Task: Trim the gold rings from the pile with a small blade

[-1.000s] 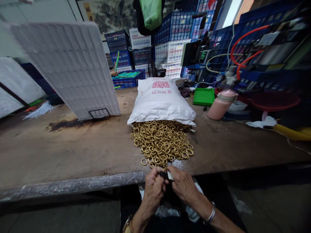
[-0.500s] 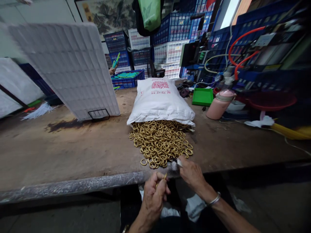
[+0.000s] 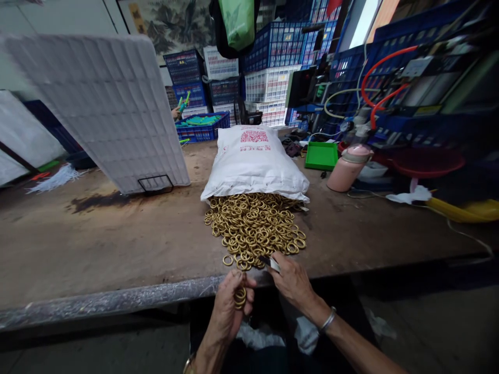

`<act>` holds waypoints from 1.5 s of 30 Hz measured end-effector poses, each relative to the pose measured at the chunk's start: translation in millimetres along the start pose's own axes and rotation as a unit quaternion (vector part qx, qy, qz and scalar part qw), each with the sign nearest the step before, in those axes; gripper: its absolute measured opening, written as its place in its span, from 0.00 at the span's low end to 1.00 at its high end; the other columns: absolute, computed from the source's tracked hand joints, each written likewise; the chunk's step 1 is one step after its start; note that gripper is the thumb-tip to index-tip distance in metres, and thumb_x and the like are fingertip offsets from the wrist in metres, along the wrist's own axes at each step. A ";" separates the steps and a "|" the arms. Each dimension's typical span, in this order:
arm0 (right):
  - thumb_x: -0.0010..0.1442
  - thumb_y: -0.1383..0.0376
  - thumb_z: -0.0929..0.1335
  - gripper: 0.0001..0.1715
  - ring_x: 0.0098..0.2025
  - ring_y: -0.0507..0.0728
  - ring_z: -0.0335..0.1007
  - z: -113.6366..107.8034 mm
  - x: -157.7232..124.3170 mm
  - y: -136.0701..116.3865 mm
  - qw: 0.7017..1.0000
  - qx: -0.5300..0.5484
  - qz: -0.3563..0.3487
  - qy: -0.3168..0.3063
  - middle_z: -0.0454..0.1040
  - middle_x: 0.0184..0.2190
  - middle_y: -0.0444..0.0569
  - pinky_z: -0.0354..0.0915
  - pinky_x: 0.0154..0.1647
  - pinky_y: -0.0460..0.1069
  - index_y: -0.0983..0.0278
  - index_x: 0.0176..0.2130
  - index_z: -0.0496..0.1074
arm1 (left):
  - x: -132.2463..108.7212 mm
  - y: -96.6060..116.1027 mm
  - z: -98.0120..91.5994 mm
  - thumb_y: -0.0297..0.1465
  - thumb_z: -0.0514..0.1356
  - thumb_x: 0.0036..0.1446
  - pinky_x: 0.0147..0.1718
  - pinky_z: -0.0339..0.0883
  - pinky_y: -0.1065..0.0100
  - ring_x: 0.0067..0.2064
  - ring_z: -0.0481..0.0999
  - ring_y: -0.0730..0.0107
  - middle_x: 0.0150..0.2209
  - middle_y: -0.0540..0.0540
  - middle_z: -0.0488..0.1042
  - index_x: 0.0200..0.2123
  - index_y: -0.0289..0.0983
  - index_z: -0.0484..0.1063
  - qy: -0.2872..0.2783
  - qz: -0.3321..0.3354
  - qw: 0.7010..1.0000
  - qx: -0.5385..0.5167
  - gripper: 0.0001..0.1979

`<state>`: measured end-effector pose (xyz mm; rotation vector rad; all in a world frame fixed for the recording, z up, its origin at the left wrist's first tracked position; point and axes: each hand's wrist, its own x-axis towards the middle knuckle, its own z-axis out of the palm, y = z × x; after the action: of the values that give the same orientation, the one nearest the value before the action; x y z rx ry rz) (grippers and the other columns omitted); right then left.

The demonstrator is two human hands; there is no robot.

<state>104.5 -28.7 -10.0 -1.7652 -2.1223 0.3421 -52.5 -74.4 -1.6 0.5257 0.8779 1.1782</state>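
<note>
Gold-coloured metal rings (image 3: 253, 226) spill in a heap from the mouth of a white sack (image 3: 253, 169) with red print, down to the table's front edge. Just in front of that edge, my left hand (image 3: 226, 309) has its fingers curled round a few rings (image 3: 240, 297). My right hand (image 3: 292, 283) grips a small tool (image 3: 273, 264) with a whitish handle and a dark, flat tip. That tip reaches the near side of the heap; its exact kind is too small to make out.
On the wooden table (image 3: 117, 244), a tall white ribbed panel (image 3: 105, 109) stands left in a wire holder. Right of the sack are a green tray (image 3: 321, 156) and a pink bottle (image 3: 348, 169). Behind, another person's hand (image 3: 176, 113) holds green pieces by a blue crate (image 3: 202, 131).
My left hand has turned, so the rings in it now show face-on. The right hand's tool has swung into clearer view at the heap's near edge. The whole view has shifted slightly.
</note>
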 end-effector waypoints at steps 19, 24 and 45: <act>0.56 0.67 0.61 0.05 0.28 0.52 0.67 2.1 13.5 -13.8 0.997 -0.035 0.059 -0.020 0.74 0.26 0.47 0.45 0.26 0.46 0.62 0.32 0.67 | 6.9 -2.4 -8.2 0.35 0.60 0.50 0.14 0.54 0.79 0.26 0.68 0.75 0.29 0.45 0.71 0.26 0.32 0.68 -0.005 -0.043 0.997 -0.070 0.10; 0.56 0.62 0.63 0.06 0.28 0.53 0.67 5.7 8.7 -17.3 0.999 -0.030 0.036 -0.013 0.73 0.26 0.46 0.45 0.25 0.46 0.62 0.31 0.66 | 8.1 -7.0 -10.6 0.34 0.60 0.50 0.14 0.55 0.79 0.25 0.67 0.76 0.27 0.47 0.70 0.24 0.32 0.67 -0.002 -0.031 0.998 -0.062 0.11; 0.55 0.62 0.59 0.13 0.21 0.50 0.55 8.0 22.9 11.9 0.994 0.074 0.071 0.025 0.61 0.17 0.41 0.46 0.22 0.44 0.62 0.21 0.59 | 9.1 -5.1 -7.9 0.37 0.62 0.47 0.13 0.53 0.80 0.22 0.65 0.79 0.23 0.50 0.67 0.23 0.32 0.65 0.013 -0.033 0.999 -0.041 0.13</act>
<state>108.2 -3.6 -19.5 -1.8231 -1.8909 0.4754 -54.9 -68.1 -12.9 0.4118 0.8595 1.1585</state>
